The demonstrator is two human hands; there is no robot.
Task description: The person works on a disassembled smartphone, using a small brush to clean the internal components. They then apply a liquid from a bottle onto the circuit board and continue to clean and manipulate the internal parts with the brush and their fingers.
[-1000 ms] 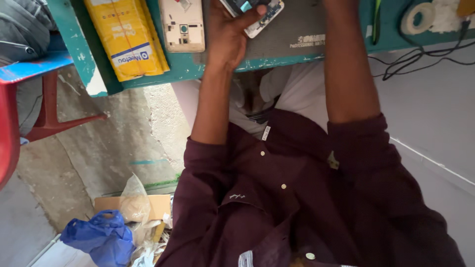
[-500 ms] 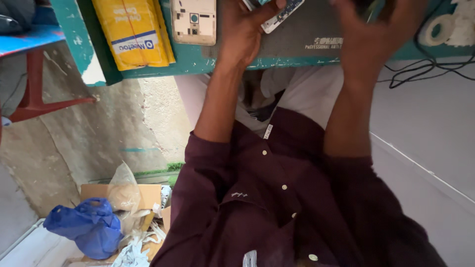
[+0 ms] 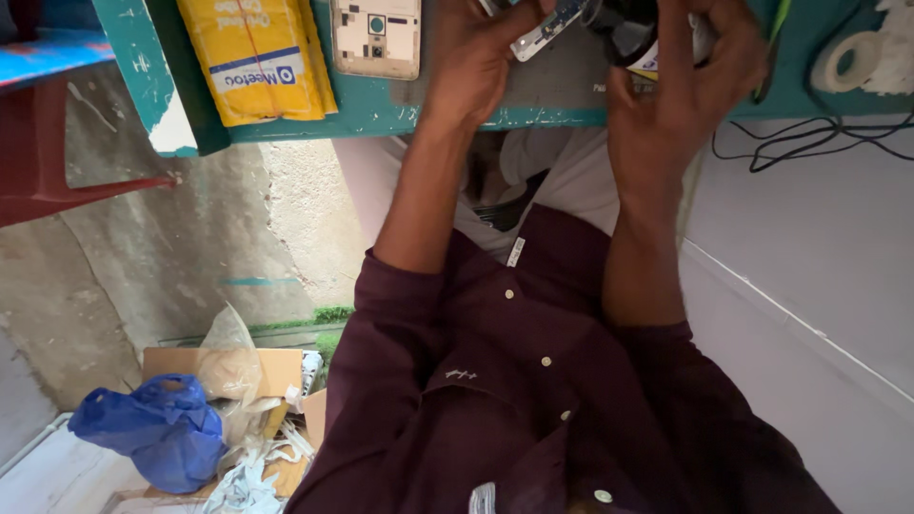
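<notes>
Near the body, a blue bag lies on the floor. Farther out, over the teal table, the left hand grips a phone part. The right hand is closed around a dark bottle, just beside the phone part.

One head cam only, looking steeply down the wearer's own chest, very close. Table edge runs along top of frame, both hands at top centre, floor w/ blue bag at lower left. No 2nd view, so no overlap.
</notes>
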